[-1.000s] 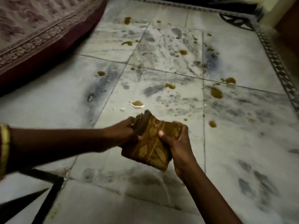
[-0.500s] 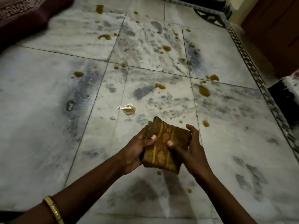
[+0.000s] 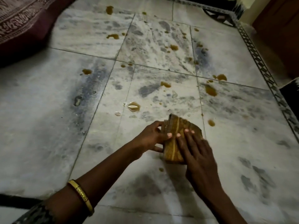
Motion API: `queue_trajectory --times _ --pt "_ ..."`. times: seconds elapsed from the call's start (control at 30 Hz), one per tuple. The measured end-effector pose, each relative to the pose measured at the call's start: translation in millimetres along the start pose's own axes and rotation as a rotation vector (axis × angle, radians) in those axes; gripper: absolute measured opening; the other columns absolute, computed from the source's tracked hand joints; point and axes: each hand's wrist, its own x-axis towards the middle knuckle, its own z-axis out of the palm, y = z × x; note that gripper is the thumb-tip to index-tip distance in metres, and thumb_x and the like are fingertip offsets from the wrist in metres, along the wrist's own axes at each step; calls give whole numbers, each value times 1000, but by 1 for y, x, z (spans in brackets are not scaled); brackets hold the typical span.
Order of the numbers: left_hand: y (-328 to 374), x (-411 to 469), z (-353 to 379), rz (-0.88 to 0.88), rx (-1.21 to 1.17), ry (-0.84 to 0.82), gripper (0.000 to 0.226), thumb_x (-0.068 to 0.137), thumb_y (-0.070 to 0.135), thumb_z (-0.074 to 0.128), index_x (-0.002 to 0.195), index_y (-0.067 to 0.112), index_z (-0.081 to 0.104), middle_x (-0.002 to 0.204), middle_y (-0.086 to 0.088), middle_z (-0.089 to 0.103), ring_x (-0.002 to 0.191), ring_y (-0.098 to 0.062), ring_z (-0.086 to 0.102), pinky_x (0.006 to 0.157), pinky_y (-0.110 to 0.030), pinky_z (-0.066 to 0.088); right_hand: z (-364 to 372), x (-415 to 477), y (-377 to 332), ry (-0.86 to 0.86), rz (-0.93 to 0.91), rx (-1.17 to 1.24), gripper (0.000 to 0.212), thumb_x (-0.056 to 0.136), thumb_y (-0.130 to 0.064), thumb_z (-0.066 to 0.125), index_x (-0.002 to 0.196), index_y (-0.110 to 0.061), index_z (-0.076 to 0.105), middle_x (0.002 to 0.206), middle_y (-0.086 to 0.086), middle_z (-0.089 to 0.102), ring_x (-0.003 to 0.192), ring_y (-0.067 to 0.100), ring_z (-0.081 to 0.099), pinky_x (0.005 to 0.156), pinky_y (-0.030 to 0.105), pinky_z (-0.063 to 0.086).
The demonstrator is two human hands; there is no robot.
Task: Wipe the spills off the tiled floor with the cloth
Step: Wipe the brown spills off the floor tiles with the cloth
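Observation:
A folded brown cloth (image 3: 175, 131) with a yellow stripe lies low on the white marble tiled floor (image 3: 48, 126). My left hand (image 3: 151, 137) grips its left edge. My right hand (image 3: 196, 152) lies flat on top of it, fingers spread and pressing down. Several brown spills dot the tiles: a wet puddle (image 3: 133, 106) just beyond the cloth, a drop (image 3: 211, 122) to its right, a small drop (image 3: 161, 169) beside its near edge, and others (image 3: 210, 90) farther off.
A maroon patterned bedspread (image 3: 19, 25) hangs at the far left. A patterned tile border (image 3: 262, 67) runs along the right side, with a brown wooden door (image 3: 281, 29) beyond it and a dark object (image 3: 291, 94) at the right edge.
Both hands held the cloth up in the air; it has come down to the floor. My right hand has shifted from gripping its edge to lying flat on top.

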Motion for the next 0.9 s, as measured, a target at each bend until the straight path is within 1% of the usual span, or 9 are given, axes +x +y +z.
queue_trajectory --times 0.1,0.13,0.2,0.27,0.37,0.53,0.73,0.8,0.9 --pt "-42 2 -35 168 599 282 35 90 26 63 123 23 54 112 -5 56 108 -24 59 87 -34 48 46 -47 5 -283 -1 23 55 99 -37 19 151 -19 25 161 9 8 135 33 29 102 48 26" --pt "-57 3 -50 219 783 370 35 90 28 61 124 21 54 117 -8 53 111 -27 55 90 -36 46 55 -54 4 -341 45 50 61 99 -50 14 150 -20 26 161 8 9 136 32 28 103 46 25" --pt "-84 4 -74 251 1098 512 40 90 37 49 125 18 54 129 -13 51 117 -33 50 94 -44 42 62 -52 0 -330 137 93 74 93 -67 16 150 -21 26 159 7 20 140 27 24 107 42 20" --pt "-106 6 -87 253 1270 547 50 92 43 35 132 17 51 143 -15 46 132 -35 41 105 -47 32 65 -34 -6 -297 229 128 87 86 -78 19 153 -22 16 160 7 13 146 25 12 113 43 9" --pt "-128 5 -89 309 1345 566 55 98 42 23 146 19 38 156 -11 31 146 -27 21 117 -44 13 81 12 -18 -277 330 70 93 80 -83 19 153 -25 18 160 13 13 147 32 11 115 50 3" --pt "-129 6 -86 310 1345 608 55 98 34 25 151 18 27 159 -7 22 149 -19 12 120 -43 10 103 69 -64 -236 280 68 86 78 -66 40 151 -24 26 157 17 22 146 38 15 113 58 7" --pt "-126 1 -88 345 1298 616 56 96 28 28 149 11 30 157 -9 27 147 -18 19 120 -38 12 66 -58 -36 -133 8 114 75 77 -52 53 146 -27 39 151 12 38 141 32 33 100 60 38" --pt "-124 2 -87 348 1300 620 56 96 28 29 148 9 31 156 -9 28 146 -19 20 120 -40 14 68 -63 7 -91 82 8 73 74 -49 54 142 -23 45 150 14 38 138 37 36 100 63 37" --pt "-123 4 -83 333 1296 620 57 95 28 29 149 11 30 157 -9 28 147 -19 20 119 -43 16 83 -13 41 -167 404 -67 78 76 -52 43 147 -20 30 152 18 35 140 38 32 109 62 25"
